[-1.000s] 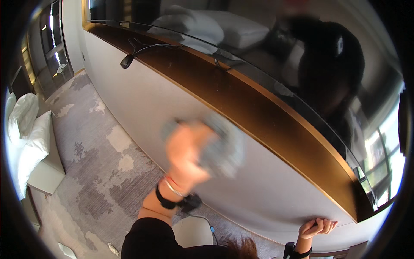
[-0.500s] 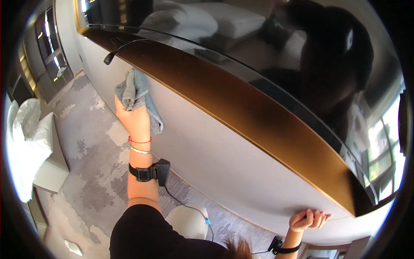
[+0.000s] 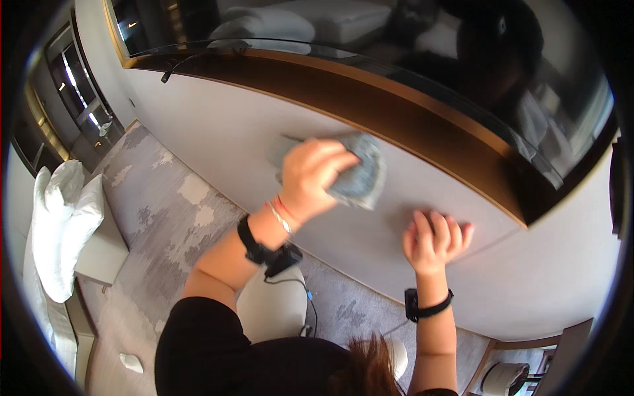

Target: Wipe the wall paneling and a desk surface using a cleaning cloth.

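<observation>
My left hand (image 3: 314,173) is closed on a grey-green cleaning cloth (image 3: 360,175). The cloth lies against the pale wall panel (image 3: 218,135), just under the bronze-coloured ledge (image 3: 370,109); it is bunched on one side of the hand, and a blurred flap shows on the other. Lower and to the right, my right hand (image 3: 434,241) leans on the same panel, fingers bent and a little apart, with nothing visible in it. Above the ledge is a large glossy black screen (image 3: 396,39) that reflects the room.
A short black cable (image 3: 168,74) hangs over the ledge's left end. Patterned grey carpet (image 3: 158,191) runs below. White pillows (image 3: 63,224) lie on a bed at the left. A small white object (image 3: 131,362) lies on the floor, and a framed opening (image 3: 508,369) shows at the lower right.
My left hand has carried the cloth to the right along the panel. My right hand has moved up and left from the ledge's lower right corner, its fingers now more spread. The view has shifted.
</observation>
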Demonstrator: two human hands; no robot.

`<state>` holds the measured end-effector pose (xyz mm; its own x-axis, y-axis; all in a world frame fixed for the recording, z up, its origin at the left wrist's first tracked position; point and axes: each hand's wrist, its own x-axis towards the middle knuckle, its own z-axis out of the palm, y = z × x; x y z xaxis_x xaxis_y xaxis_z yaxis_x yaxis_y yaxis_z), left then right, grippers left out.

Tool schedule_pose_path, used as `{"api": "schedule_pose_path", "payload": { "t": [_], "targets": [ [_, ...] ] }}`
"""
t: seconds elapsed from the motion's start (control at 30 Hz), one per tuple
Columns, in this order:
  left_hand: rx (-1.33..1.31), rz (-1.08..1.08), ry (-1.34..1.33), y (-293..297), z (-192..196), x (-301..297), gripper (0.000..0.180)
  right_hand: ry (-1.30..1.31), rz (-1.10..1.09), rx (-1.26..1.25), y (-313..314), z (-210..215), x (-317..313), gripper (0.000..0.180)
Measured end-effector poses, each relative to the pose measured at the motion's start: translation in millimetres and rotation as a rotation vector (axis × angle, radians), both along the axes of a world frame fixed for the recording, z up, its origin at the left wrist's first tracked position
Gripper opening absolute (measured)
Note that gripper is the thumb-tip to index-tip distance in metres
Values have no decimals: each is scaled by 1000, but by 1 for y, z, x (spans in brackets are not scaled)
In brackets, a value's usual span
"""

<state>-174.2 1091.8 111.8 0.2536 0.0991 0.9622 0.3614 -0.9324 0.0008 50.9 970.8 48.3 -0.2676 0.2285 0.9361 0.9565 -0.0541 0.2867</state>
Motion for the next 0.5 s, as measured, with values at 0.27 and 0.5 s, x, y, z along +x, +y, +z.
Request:
{"api": "schedule_pose_path", "payload": {
  "t": [0.27,0.5],
  "targets": [
    [130,238,-76,13,-16,15,43,96,152,-17,2,8,5,20],
    [96,252,-142,3,-24,14,45,92,152,-5,-3,5,2,19]
  ]
}}
